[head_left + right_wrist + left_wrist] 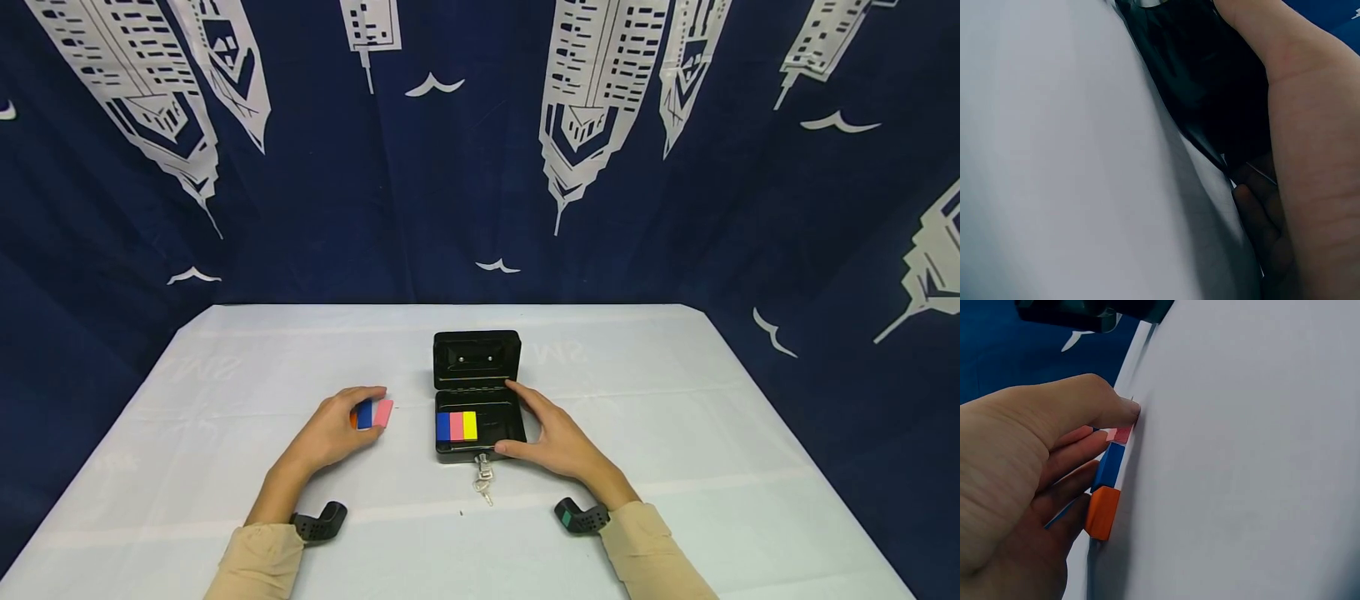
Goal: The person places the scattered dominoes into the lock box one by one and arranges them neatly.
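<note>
My left hand (332, 431) pinches a pink block (383, 413) between thumb and fingers. Against its palm side are a blue block (364, 414) and an orange block (1103, 513), lined up on the table in the left wrist view. A black cash box (501, 423) stands with its lid (476, 358) raised. Inside, at the left, blue (443, 427), pink (457, 427) and yellow blocks (469, 426) sit side by side. My right hand (558, 439) grips the box's right side, thumb at the front corner and fingers near the hinge. The right wrist view shows the box's dark wall (1210, 81).
A small bunch of keys (483, 482) hangs at the lock on the box's front and lies on the white-covered table (637, 367). Behind the table hangs a dark blue curtain (450, 200) with white building prints. Each wrist wears a black band device (321, 523).
</note>
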The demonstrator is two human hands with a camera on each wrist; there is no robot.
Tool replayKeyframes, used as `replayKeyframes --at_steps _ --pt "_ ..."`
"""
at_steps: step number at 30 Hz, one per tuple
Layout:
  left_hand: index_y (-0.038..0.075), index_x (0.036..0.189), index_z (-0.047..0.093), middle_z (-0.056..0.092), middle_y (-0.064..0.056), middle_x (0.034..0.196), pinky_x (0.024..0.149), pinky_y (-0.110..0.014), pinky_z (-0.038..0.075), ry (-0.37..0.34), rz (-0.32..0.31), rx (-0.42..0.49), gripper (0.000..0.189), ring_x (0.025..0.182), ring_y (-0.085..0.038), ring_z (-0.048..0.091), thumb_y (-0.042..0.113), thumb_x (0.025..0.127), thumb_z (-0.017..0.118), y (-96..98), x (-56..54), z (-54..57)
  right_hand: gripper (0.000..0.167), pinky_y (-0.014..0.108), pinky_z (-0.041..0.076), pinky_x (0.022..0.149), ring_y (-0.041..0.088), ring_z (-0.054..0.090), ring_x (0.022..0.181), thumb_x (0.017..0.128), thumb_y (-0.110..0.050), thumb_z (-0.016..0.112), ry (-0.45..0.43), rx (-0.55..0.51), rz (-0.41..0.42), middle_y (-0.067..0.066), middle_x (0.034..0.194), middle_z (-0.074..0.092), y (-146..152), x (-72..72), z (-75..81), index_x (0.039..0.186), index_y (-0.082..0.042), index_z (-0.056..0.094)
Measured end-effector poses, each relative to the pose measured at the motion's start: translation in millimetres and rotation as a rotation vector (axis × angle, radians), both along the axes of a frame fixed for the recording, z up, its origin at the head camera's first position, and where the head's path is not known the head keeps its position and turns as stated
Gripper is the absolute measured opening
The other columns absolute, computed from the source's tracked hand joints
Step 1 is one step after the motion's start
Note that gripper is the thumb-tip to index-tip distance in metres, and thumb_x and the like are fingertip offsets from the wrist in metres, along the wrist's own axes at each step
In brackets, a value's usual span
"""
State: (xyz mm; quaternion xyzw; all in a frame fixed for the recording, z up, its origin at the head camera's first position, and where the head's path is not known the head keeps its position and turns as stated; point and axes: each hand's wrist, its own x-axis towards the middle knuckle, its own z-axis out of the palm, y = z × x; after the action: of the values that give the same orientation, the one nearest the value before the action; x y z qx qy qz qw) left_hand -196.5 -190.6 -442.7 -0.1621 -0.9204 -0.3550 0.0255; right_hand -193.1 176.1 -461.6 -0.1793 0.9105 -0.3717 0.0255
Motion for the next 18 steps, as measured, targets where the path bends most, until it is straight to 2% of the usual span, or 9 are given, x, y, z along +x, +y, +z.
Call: replayKeyframes --at_steps 18 --pt "0.001 0.136 0.065 0.063 -0.023 0.138 0.108 -0.057 0.048 -0.001 -0.001 0.004 0.050 0.130 -0.043 0.057 0.009 0.088 0.079 0.5 -0.6 -1.9 0.102 0.059 0.031 0.122 0.032 0.035 0.152 0.079 -0.061 0.082 -0.009 0.001 -0.001 0.006 0.166 0.036 -0.4 0.9 1.7 0.162 -0.033 0.031"
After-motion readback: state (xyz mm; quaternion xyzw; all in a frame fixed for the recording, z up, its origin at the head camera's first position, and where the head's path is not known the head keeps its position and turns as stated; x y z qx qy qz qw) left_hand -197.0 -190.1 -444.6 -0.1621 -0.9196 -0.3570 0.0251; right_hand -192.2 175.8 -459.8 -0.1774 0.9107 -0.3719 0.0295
